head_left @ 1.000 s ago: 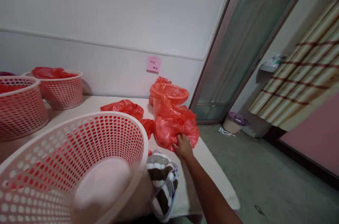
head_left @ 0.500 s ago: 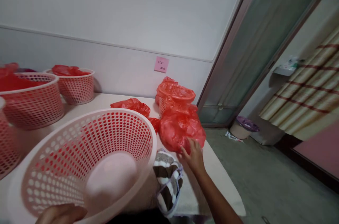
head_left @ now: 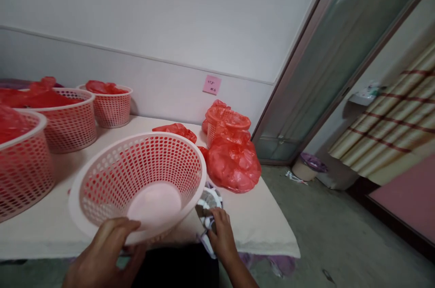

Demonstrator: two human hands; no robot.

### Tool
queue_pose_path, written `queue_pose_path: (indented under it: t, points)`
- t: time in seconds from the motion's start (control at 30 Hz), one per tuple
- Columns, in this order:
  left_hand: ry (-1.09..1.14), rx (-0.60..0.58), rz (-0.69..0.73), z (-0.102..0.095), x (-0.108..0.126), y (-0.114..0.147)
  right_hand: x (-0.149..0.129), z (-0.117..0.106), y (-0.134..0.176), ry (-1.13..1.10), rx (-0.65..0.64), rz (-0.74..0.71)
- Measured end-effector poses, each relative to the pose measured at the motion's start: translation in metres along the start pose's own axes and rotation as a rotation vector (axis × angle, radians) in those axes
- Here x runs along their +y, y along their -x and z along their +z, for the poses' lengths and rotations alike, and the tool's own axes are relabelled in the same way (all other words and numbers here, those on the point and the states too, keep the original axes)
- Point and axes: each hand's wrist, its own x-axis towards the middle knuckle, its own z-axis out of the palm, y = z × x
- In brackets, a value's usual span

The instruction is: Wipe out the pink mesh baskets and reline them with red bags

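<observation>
my left hand (head_left: 108,251) grips the near rim of the basket (head_left: 152,156), likely to steady it at the table's (head_left: 265,215) front edge. my right hand (head_left: 222,233) is on the striped cloth (head_left: 211,198) just beside it; whether it's clenched, i can't tell. the red bag (head_left: 234,168) slumps farther back, perhaps to leave elbow room. the table's top is pale, against a white wall (head_left: 152,7); beyond are a glass door (head_left: 316,65), bin (head_left: 307,168) and curtain (head_left: 384,115).

Left hand (head_left: 110,251) low, fingers (head_left: 117,230) curled over; right hand (head_left: 221,232) slightly farther forward, fingers bent, forearm (head_left: 240,273) slanting inward.
</observation>
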Motion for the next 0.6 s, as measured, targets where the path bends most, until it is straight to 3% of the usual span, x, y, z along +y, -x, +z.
queue_pose_path:
  t: [0.23,0.37,0.5,0.6]
  points:
    - [0.151,0.000,-0.155,-0.008,0.009,-0.020,-0.013,-0.022,0.000,-0.429,0.253,0.305]
    - [0.249,0.087,-0.207,-0.010,0.018,0.001,-0.040,-0.029,0.013,-0.665,0.324,0.371]
    - [0.356,0.133,-0.382,-0.019,0.022,0.031,-0.080,-0.025,0.027,-0.815,0.302,0.380]
    - [0.611,0.033,-0.535,-0.017,0.031,0.049,-0.109,-0.019,0.041,-0.985,0.271,0.397]
